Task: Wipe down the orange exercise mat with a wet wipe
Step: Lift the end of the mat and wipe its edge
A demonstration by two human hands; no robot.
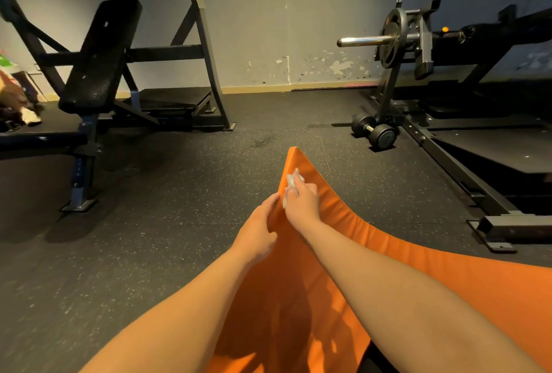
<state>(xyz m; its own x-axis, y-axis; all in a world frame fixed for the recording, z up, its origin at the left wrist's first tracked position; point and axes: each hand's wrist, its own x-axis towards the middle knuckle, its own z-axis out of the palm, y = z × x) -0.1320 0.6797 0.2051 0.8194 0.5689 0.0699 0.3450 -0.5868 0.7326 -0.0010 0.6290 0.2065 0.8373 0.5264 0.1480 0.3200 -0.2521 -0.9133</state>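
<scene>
Left hand (263,223): arm stretched forward; fingers and thumb clamp the left edge of the orange mat (283,298).
Right hand (301,202): arm stretched forward just right of the left hand, knuckles up. It clutches a crumpled white wet wipe (292,180) against the mat's surface near its far tip.
Mat position: on the dark speckled floor (179,208), centre to near right, with the left edge raised.
Mat axis: runs near to far, tapering to a corner that points far.
Far left: black weight bench (101,53).
Far right: dumbbell (375,130) on the floor.
</scene>
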